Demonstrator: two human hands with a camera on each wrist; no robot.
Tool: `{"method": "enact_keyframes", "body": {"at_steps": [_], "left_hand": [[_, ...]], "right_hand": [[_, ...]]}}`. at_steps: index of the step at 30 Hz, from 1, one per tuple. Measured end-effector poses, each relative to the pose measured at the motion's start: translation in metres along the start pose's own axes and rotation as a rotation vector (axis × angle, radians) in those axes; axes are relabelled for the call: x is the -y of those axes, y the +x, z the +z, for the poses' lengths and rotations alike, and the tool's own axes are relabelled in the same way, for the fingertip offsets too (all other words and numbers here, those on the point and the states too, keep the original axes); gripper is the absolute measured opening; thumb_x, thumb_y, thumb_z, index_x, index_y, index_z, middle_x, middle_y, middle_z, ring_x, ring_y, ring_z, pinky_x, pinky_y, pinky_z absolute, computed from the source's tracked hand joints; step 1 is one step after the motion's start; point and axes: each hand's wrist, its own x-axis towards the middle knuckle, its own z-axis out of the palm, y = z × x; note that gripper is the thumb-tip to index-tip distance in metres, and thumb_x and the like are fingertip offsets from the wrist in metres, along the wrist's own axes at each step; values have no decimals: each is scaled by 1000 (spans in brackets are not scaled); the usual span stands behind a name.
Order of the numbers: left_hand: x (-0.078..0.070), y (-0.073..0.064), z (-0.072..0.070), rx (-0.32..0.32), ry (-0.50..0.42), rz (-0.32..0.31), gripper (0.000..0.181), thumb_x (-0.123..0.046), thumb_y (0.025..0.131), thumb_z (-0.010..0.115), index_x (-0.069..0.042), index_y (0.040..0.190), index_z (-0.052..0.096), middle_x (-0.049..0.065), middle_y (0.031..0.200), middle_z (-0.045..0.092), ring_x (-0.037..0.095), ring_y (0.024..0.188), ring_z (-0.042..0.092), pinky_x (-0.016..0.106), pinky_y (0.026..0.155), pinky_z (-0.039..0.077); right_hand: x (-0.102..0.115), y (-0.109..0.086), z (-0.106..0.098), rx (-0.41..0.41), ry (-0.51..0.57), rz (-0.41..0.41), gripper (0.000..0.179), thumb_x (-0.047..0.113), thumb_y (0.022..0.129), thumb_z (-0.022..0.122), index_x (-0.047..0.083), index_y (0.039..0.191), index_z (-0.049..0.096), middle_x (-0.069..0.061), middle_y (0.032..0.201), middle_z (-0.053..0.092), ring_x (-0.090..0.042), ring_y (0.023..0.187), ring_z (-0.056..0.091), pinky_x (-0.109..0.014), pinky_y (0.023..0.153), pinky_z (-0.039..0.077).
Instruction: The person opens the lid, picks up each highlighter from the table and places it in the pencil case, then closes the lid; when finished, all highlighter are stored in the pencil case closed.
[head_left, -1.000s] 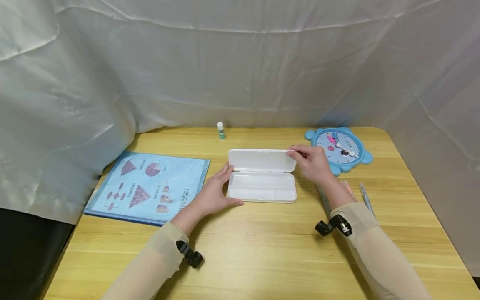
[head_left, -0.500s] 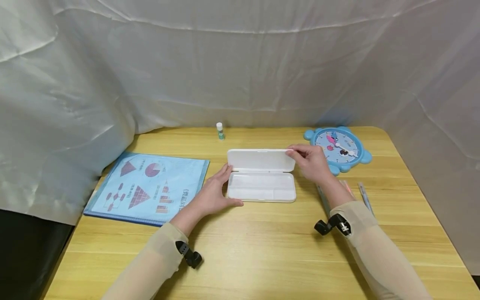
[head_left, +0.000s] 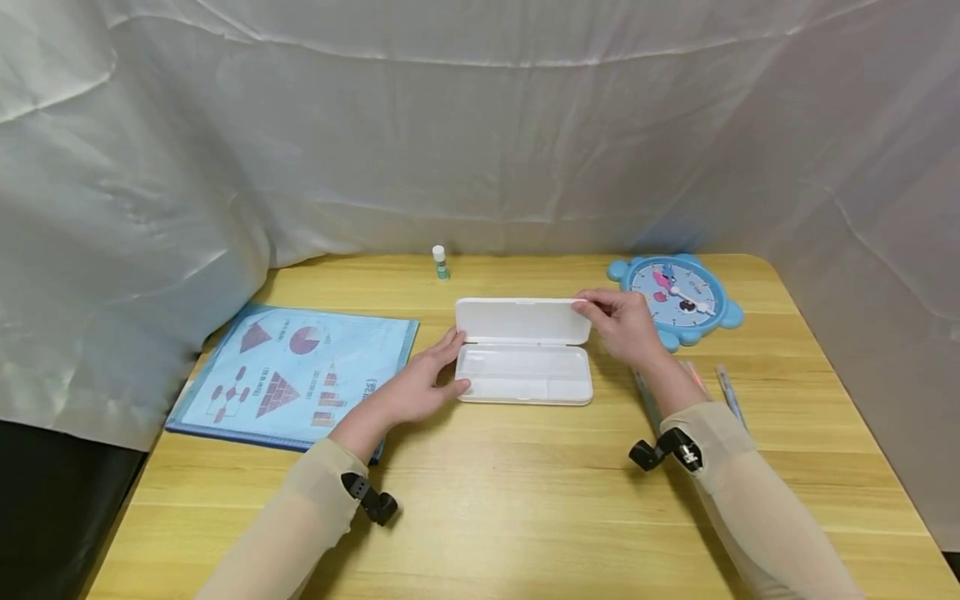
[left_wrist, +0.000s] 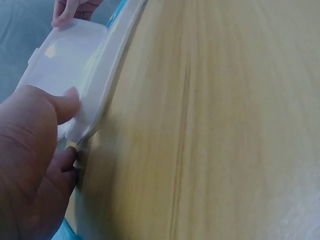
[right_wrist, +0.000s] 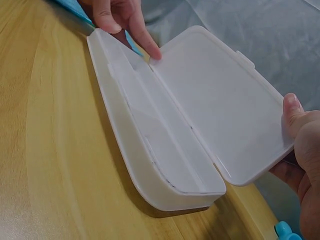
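A white plastic pencil case [head_left: 498, 363] lies on the table with its lid [head_left: 517, 321] raised on the hinge; its divided tray has nothing in it. At the case's left end, my left hand [head_left: 420, 387] holds it, the thumb at the front-left corner and the fingers by the hinge. My right hand [head_left: 626, 327] pinches the lid's upper right corner between thumb and fingers. In the right wrist view, the lid [right_wrist: 220, 105] leans back from the tray [right_wrist: 145, 120], and the right thumb presses its inner face. The fingers behind the lid are partly hidden there.
A blue mesh document pouch [head_left: 288, 375] lies at the left, partly under the left forearm. A small glue stick [head_left: 440, 262] stands behind the case. To the right are a blue toy clock [head_left: 678, 296] and several pens [head_left: 729, 396], partly hidden by the right arm.
My left thumb has moved from the table in front of the case up to its left front corner, and the left wrist has shifted slightly left. The right hand and lid have stayed still.
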Motion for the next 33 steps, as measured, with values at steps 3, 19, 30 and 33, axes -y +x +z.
{"method": "enact_keyframes", "body": {"at_steps": [3, 19, 30, 33], "left_hand": [[0, 0, -2, 3, 14, 9, 89, -38, 105, 69, -11, 170, 13, 9, 175, 6, 33, 159, 15, 50, 126, 19], [-4, 5, -4, 3, 171, 7, 96, -45, 98, 76, -10, 169, 21, 13, 175, 12, 36, 155, 27, 48, 123, 31], [-6, 8, -8, 36, 261, 39, 97, -47, 101, 72, -7, 168, 16, 10, 175, -1, 38, 153, 32, 47, 120, 36], [-7, 8, -9, 46, 280, 19, 97, -50, 100, 71, -9, 168, 15, 10, 175, -2, 38, 152, 34, 48, 119, 37]], "right_hand": [[0, 0, 0, 0, 1, -10, 17, 10, 103, 72, -3, 108, 82, -15, 99, 79, -18, 68, 56, -20, 58, 45], [0, 1, -6, 55, -14, 132, 30, 23, 106, 69, -1, 122, 79, -16, 116, 77, -23, 86, 66, -20, 66, 51], [2, 0, -13, 63, -20, 176, 33, 23, 107, 67, 3, 132, 75, -16, 125, 75, -29, 109, 71, -19, 83, 54], [4, -1, -17, 49, -18, 223, 32, 22, 106, 69, 5, 132, 75, -13, 125, 75, -27, 109, 71, -20, 85, 54]]}}
